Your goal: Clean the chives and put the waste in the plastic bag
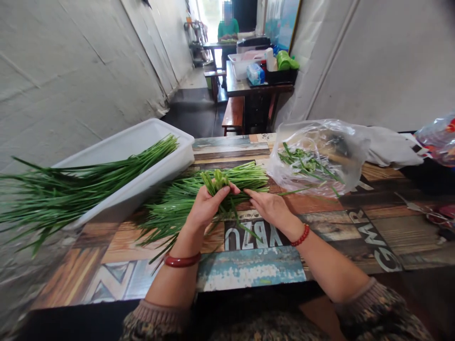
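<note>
Chives (212, 181), one bunch: in hand above the middle of the surface (249, 270), stem ends showing over the fingers.

Left hand (206, 204): fingers closed round the bunch; red bangle (182, 260) at the wrist.

Right hand (273, 209): fingers close together, tips just beside the bunch; whether they grip a stalk, cannot tell. Red bead bracelet (301, 236) at the wrist.

Loose pile (174, 196) of chives: lying on the surface beyond the left hand, pale ends rightward.

Clear plastic bag (351, 173): near the far edge, right of middle; green scraps (305, 163) inside.

White tray (184, 155): at the far left corner, longer chives within, leaves overhanging its left side.
</note>
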`<state>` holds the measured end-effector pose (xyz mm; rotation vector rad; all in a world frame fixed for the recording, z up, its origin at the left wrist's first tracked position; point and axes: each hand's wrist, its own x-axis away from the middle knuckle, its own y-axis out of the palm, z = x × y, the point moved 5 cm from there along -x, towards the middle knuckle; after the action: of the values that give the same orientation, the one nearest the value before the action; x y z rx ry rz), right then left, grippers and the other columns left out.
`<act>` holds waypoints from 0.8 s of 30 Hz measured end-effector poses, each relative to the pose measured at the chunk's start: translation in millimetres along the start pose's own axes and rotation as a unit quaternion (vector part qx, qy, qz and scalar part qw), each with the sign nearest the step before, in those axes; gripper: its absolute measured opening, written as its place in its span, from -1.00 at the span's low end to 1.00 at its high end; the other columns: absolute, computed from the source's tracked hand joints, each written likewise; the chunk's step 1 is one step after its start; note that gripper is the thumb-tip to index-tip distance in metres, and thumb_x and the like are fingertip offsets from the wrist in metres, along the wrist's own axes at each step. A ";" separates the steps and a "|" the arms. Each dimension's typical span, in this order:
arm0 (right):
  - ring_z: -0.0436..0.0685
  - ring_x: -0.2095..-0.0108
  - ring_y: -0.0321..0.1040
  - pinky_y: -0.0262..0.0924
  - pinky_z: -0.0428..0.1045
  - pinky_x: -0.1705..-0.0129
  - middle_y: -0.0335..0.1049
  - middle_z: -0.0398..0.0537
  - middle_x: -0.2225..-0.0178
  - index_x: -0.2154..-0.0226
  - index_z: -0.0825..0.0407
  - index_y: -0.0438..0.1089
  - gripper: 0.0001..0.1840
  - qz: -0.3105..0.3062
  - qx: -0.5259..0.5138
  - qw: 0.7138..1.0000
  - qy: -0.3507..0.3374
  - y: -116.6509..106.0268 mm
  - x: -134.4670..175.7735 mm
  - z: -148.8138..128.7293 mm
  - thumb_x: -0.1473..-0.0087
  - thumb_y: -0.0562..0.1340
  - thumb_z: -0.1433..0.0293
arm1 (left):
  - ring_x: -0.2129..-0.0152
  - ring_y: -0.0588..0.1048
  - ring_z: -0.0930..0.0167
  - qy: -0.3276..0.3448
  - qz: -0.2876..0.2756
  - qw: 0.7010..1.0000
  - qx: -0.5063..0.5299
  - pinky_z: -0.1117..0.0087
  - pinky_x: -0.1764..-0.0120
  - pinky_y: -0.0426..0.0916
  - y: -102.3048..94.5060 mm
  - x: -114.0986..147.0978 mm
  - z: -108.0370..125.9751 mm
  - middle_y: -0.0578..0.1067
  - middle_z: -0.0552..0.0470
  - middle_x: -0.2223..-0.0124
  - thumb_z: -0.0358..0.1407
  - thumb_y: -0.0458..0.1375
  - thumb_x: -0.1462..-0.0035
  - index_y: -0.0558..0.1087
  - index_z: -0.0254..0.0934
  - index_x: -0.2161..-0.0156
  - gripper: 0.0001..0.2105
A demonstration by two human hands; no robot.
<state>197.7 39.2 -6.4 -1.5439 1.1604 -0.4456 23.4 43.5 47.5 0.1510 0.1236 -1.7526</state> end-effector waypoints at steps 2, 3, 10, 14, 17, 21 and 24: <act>0.10 0.22 0.52 0.35 -0.08 0.19 0.58 0.04 0.19 -0.13 0.00 0.34 -0.60 0.009 0.003 1.000 0.005 0.0 -0.5 -0.6 -0.26 0.10 0.40 | 0.40 0.47 0.41 0.001 0.023 0.998 0.053 0.37 0.22 0.37 -5.3 0.0 1.4 0.52 0.00 0.38 -0.17 0.22 -0.12 0.47 -0.34 0.30 -0.78; 0.10 0.22 0.52 0.35 -0.08 0.20 0.58 0.04 0.21 -0.13 0.00 0.34 -0.60 0.011 0.007 1.000 0.007 0.4 -0.6 -1.0 -0.26 0.10 0.40 | 0.44 0.46 0.44 0.004 0.035 0.997 0.075 0.37 0.25 0.38 -7.5 -0.1 2.4 0.49 0.03 0.43 -0.17 0.22 -0.11 0.45 -0.34 0.30 -0.78; 0.10 0.25 0.53 0.34 -0.07 0.23 0.58 0.07 0.21 -0.13 -0.02 0.35 -0.59 0.012 0.034 0.999 0.008 7.6 0.5 0.2 -0.27 0.07 0.39 | 0.66 0.26 0.58 0.063 0.109 0.976 0.179 0.49 0.48 0.31 -21.3 2.8 34.0 0.24 0.22 0.59 -0.11 0.28 -0.06 0.36 -0.27 0.33 -0.72; 0.11 0.24 0.54 0.33 -0.07 0.24 0.58 0.05 0.21 -0.15 -0.05 0.33 -0.57 0.007 0.042 0.999 0.018 8.9 0.7 0.9 -0.25 0.08 0.43 | 0.67 0.24 0.59 0.101 0.094 0.971 0.195 0.50 0.51 0.29 -20.9 6.6 73.0 0.21 0.23 0.59 -0.11 0.29 -0.05 0.36 -0.28 0.34 -0.72; 0.13 0.21 0.53 0.34 -0.06 0.24 0.58 0.04 0.17 -0.15 -0.06 0.33 -0.57 0.004 0.029 0.999 0.027 10.0 1.4 1.1 -0.26 0.07 0.41 | 0.70 0.21 0.61 0.116 0.093 0.966 0.210 0.53 0.55 0.26 -18.2 7.1 103.2 0.20 0.24 0.61 -0.14 0.30 -0.06 0.36 -0.28 0.36 -0.73; 0.16 0.15 0.51 0.34 -0.02 0.17 0.55 0.03 0.08 -0.14 -0.08 0.35 -0.59 0.025 -0.042 0.998 0.032 11.8 2.9 6.2 -0.27 0.08 0.34 | 0.72 0.21 0.62 0.121 0.102 0.962 0.223 0.54 0.57 0.26 -12.1 7.6 131.8 0.20 0.24 0.61 -0.16 0.28 -0.09 0.34 -0.27 0.38 -0.75; 0.15 0.17 0.51 0.33 -0.02 0.17 0.55 0.00 0.08 -0.07 -0.07 0.40 -0.61 0.074 -0.170 0.982 0.036 7.3 1.2 14.5 -0.28 0.05 0.26 | 0.71 0.22 0.62 0.131 0.085 0.963 0.219 0.54 0.56 0.27 -4.9 9.9 141.1 0.21 0.24 0.60 -0.14 0.28 -0.08 0.35 -0.27 0.37 -0.74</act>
<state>206.4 46.4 -18.0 -1.7264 1.4545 -0.2102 12.3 11.2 184.8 0.6977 -0.0878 -1.5593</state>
